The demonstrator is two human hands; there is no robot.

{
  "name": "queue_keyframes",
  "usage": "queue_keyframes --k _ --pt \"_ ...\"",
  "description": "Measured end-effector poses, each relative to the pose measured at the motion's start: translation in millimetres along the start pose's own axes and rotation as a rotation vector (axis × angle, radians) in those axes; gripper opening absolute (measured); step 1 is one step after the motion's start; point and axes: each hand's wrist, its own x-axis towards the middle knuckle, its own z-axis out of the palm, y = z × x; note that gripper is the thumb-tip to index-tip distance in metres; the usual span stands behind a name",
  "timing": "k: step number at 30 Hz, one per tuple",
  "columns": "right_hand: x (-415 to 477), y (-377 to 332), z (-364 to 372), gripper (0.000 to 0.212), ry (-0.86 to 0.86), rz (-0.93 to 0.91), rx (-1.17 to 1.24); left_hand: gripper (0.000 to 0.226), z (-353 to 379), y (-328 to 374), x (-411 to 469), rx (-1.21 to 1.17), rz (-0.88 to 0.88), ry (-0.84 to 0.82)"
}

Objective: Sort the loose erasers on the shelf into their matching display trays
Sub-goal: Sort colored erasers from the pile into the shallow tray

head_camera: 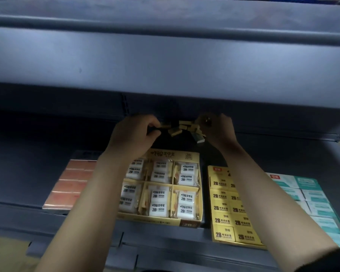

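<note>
Head view: both hands reach to the dim back of the shelf (33, 169), at the centre of the frame, where the loose erasers (182, 128) lie in a small heap between them. The left hand (133, 134) has its fingers curled, and a tan eraser (164, 125) at its fingertips looks pinched there. The right hand (219, 130) is curled over the right edge of the heap. Whether it grips anything I cannot tell.

The step in hand looks like picking from the heap, with no piece yet carried to a tray. Next comes lifting one eraser clear, reading its type and dropping it in the matching tray below. A grey eraser (199, 138) sits at the lower right of the heap.

Below the hands, from left to right, are a pink tray (71, 185), a yellow tray with compartments (190, 224), a yellow 2B tray (222, 235) and a teal tray (307, 182).

The upper shelf (165, 55) fills the top half of the frame and shadows the heap, so its prints are unreadable. The forearms cover parts of three trays, and the teal tray is cut off at the right edge.
</note>
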Motion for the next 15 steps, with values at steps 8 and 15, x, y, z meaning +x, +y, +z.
queue_keyframes --k 8,15 --pt "-43.9 -7.4 -34.0 0.005 -0.079 0.163 0.459 0.029 18.6 -20.0 75.3 0.126 0.023 -0.198" --pt "-72.4 -5.0 -56.7 0.014 -0.027 0.246 0.558 0.027 58.5 -41.7 112.2 0.19 0.063 -0.335"
